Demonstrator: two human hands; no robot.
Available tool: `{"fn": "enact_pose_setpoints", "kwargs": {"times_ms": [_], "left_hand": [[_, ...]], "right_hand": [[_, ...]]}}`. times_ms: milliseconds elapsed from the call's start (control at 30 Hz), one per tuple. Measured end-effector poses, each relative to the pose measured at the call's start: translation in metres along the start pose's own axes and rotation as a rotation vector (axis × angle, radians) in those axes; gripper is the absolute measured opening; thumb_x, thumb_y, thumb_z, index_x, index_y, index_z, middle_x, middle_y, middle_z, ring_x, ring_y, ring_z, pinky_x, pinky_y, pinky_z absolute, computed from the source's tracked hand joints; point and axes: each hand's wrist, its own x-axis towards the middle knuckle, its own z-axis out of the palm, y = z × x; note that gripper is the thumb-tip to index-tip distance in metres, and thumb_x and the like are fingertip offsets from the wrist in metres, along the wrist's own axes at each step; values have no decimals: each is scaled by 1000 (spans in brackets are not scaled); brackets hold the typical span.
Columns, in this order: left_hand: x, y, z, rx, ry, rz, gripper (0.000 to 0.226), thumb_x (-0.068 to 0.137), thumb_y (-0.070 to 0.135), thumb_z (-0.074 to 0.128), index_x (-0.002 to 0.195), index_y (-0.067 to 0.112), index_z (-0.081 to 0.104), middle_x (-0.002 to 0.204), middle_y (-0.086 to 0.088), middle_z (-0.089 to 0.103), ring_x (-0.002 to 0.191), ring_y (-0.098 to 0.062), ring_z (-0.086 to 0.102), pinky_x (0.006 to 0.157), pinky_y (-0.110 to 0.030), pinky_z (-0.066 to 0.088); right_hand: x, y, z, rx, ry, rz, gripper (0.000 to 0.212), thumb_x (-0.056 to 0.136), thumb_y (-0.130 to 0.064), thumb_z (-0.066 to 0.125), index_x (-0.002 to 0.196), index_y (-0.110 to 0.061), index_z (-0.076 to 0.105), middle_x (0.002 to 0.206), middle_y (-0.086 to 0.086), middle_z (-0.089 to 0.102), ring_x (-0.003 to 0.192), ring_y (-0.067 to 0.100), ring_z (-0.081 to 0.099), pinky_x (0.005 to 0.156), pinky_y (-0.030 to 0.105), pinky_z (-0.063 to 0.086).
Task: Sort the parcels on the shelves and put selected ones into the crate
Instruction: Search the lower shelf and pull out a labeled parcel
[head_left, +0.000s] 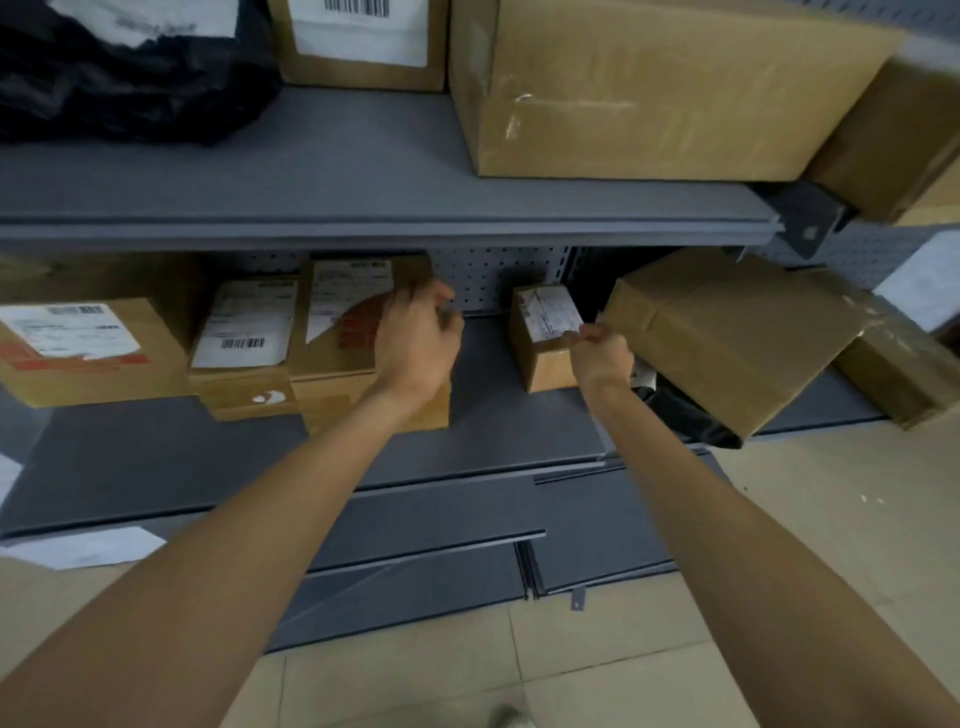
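Two bare hands reach into the lower shelf (493, 415) of a grey metal rack. Six cardboard parcels show on that shelf: a wide labelled box (78, 348) at far left, a narrower labelled box (241, 353) beside it, a tall box (353, 338) touching that one, a small box (540, 338) standing apart past a bare gap, a large tilted box (727, 332) to its right, and one more box (898, 374) at the far right edge. The upper shelf (363, 197) carries a black plastic bag (119, 78), a labelled box (363, 47), a big plain box (649, 88) and another box (893, 145) overhanging at the right — four things in all. The left hand (415, 343) lies over the right top corner of the tall box, its fingers (441, 291) curled round the far edge, gripping it; the box's long axis runs front to back, label face up. The right hand (602, 353) is at the near right corner of the small box, fingers clenched, seemingly pinching the label's edge, though blur makes that uncertain; this box also runs front to back. The large tilted box leans just beside that hand, crowding it, with something dark (691, 415) under its raised corner. Loose grey shelf panels (571, 519) lie on the tiled floor (649, 675) below, and a white sheet (88, 545) — paper, it seems — lies at the left.
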Motion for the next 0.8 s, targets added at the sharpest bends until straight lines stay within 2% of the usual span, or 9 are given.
{"fn": "enact_pose_setpoints", "kwargs": {"times_ms": [133,200,333,400,467,533,633,667,800], "left_hand": [[7,30,55,-171,-310,-216,42,92,26,61,131,14,52,127,-8,58,113,-24,56,90,-28,43],[12,38,79,-274,-365,-378,52,92,29,61,139,14,44,136,-9,52,120,-24,52,90,-25,39],[18,45,113,-380,-366,-581,62,92,31,62,145,16,36,143,-10,46,125,-25,49,101,-32,42],[18,50,123,-421,-373,-616,57,91,28,62,141,17,39,137,-10,51,120,-25,52,100,-38,46],[17,52,130,-452,-363,-632,50,88,29,65,133,17,45,127,-10,57,112,-24,56,97,-40,49],[16,53,131,-475,-330,-653,50,85,29,69,127,16,45,121,-9,60,107,-22,59,94,-40,51],[14,54,127,-475,-283,-671,56,82,31,74,127,15,44,117,-6,60,102,-19,58,86,-33,51],[13,54,125,-473,-275,-661,61,80,32,75,128,14,43,117,-5,60,103,-19,58,84,-32,50],[14,57,112,-450,-232,-628,80,73,42,80,136,15,38,121,0,55,108,-16,54,90,-30,46]], "right_hand": [[37,7,-14,30,-94,37,44,94,-23,61,133,-7,52,122,11,60,99,20,54,77,23,37],[54,12,-17,17,-185,59,50,94,-25,60,139,-9,46,124,10,58,101,20,52,79,26,40],[74,23,-18,34,-320,125,50,92,-24,64,136,-7,49,122,10,59,107,26,58,82,32,51],[81,30,-14,67,-359,142,42,90,-22,66,128,-4,57,120,14,65,106,29,63,90,40,54],[82,34,-12,67,-368,109,35,89,-22,67,120,-5,64,115,16,67,103,29,65,91,43,54],[81,34,-12,40,-385,52,34,88,-27,68,115,-8,65,117,15,65,105,27,63,86,36,54],[75,30,-16,-11,-400,-46,36,83,-37,71,108,-12,63,116,7,61,102,20,61,64,22,43],[72,28,-17,1,-410,-72,37,84,-37,71,109,-12,61,113,6,62,100,17,60,61,19,41],[57,18,-24,175,-490,-59,30,90,-29,63,114,-12,54,115,3,61,107,17,57,86,25,45]]}}
